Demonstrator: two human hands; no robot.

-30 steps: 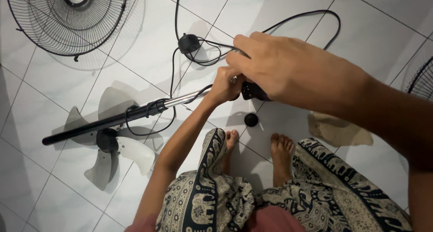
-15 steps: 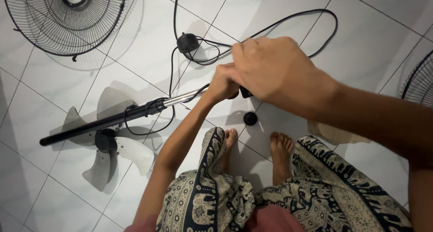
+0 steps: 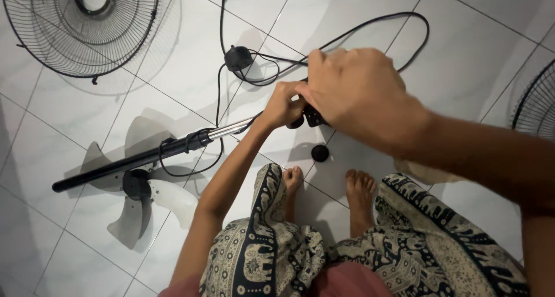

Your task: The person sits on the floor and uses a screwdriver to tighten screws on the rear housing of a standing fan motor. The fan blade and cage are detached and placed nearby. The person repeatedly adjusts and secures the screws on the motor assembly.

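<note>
Nearest you: bare feet [image 3: 324, 187] on the white tile floor [image 3: 462, 43], patterned trousers [image 3: 358, 256] at the bottom edge.

Your right hand [image 3: 361, 92] is closed over a small black part [image 3: 313, 117] at the top end of the pole [image 3: 162, 152]. The fingers curl down and hide most of it, so I cannot tell just how they pinch it. Your left hand [image 3: 282, 105] is wrapped round the chrome end of the pole, touching the right hand. Both are pressed in on the same joint.

Change over the last second: your right hand has slid left and now sits squarely on top of the joint; earlier it was further right, with more of the black part showing. The left hand has hardly moved. The pole lies at the same slant on the floor. My read: you've gone from a loose hold to a firm two-handed grip at the pole end.

Just beyond the feet, a small black knob [image 3: 319, 153] lies loose on the tile, apart from both hands.

To the left, the translucent blade [image 3: 147, 199] lies under the pole's black lower end.

Further out, the black cord [image 3: 370, 28] loops round behind your hands to a plug [image 3: 238, 58].

Far left, one wire grille [image 3: 81, 28] lies flat. A second grille [image 3: 535, 103] is cut off at the right edge.
</note>
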